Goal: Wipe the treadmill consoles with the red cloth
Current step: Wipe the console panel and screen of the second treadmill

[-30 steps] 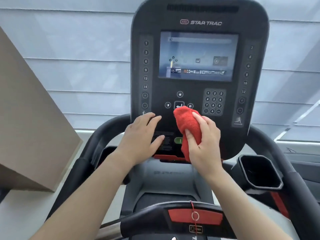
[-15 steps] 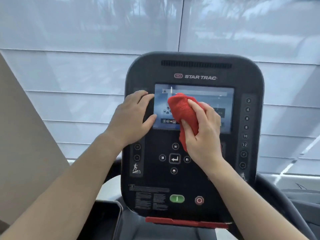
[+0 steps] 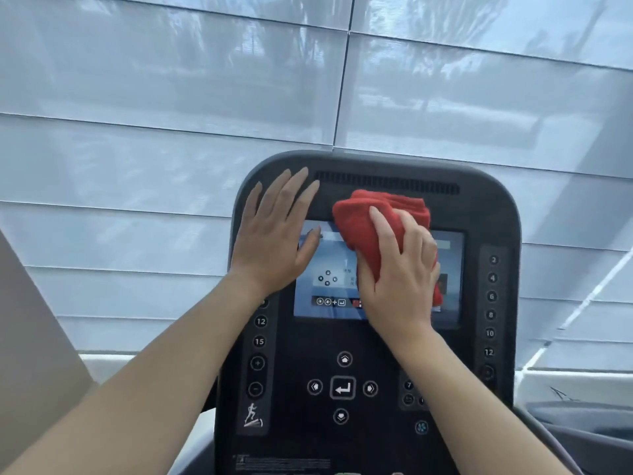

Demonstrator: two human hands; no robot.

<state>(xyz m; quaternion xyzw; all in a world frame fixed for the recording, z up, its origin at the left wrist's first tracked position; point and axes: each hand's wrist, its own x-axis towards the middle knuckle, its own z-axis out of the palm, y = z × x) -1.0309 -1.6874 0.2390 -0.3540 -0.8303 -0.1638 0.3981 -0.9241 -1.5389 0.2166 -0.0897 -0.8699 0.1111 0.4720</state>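
**Hands high on the console point(image 3: 479, 207) of a treadmill**

Right hand point(image 3: 399, 269) palm-down on the upper middle of the console, fingers curled over a bunched red cloth point(image 3: 373, 214) and gripping it. Cloth pressed to the console face across the top edge of the screen point(image 3: 325, 269), upper folds just below the long vent slot point(image 3: 387, 181), lower end tucked under the palm, with a strip of red showing past the little-finger side. Right forearm up from the lower right, crossing the console's lower right part.

Left hand point(image 3: 274, 241) flat on the console's upper left corner, fingers straight and slightly spread, pointing up, tips near the top rim, thumb lying over the screen's top left corner. Holding nothing. Just beside the cloth, not touching it. Left forearm up from the lower left.

Screen lit, partly covered by both hands, its small icons and text too blurred to read. Below it, a ring of arrow keys point(image 3: 342, 388) around an enter key. Down the console's right edge, a column of numbered keys point(image 3: 492, 305), 2 to 12. Matching left column point(image 3: 259, 341) hidden at the top behind the left wrist, with only 12, 15 and the plus and minus keys showing. Number pad point(image 3: 409, 392) near the lower right, mostly hidden by the right forearm. Bottom edge of the console cut off.

Behind, pale translucent blinds point(image 3: 171, 97) with vague shapes showing through. At the far left, a beige panel point(image 3: 27, 337), cut off.
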